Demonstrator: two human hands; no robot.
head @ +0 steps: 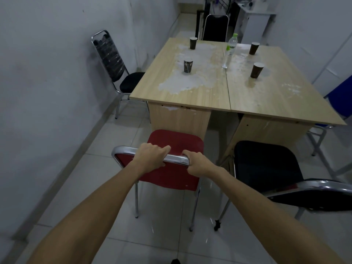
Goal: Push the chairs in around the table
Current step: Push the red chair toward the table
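Two hands: both curl over the chrome top rail of the red chair's backrest, side by side.
Left hand (150,156): wrapped tight on the rail near its middle, fingers over the far side, thumb under the near edge against the red back pad.
Right hand (198,162): clenched on the rail's right corner, knuckles up, fingers folded over the bend.
Arms: both bare forearms reach forward and down from the bottom of the view, nearly straight, converging toward the rail.
Red chair (174,159): stands on the tiled floor just short of the table's near edge, seat facing the left wooden panel leg, not tucked under.
Table (200,96): two light wood tops joined, with pale smears on the surface, four dark paper cups (188,66) and a clear water bottle (230,50).
Black chair at right (266,164): just beside the red one, angled, seat clear of the table.
Black chair at left wall (114,63): seat partly under the table's left side.
Far black chair (215,27): against the far edge.
Blue chair (342,96): at the right edge, mostly cut off.
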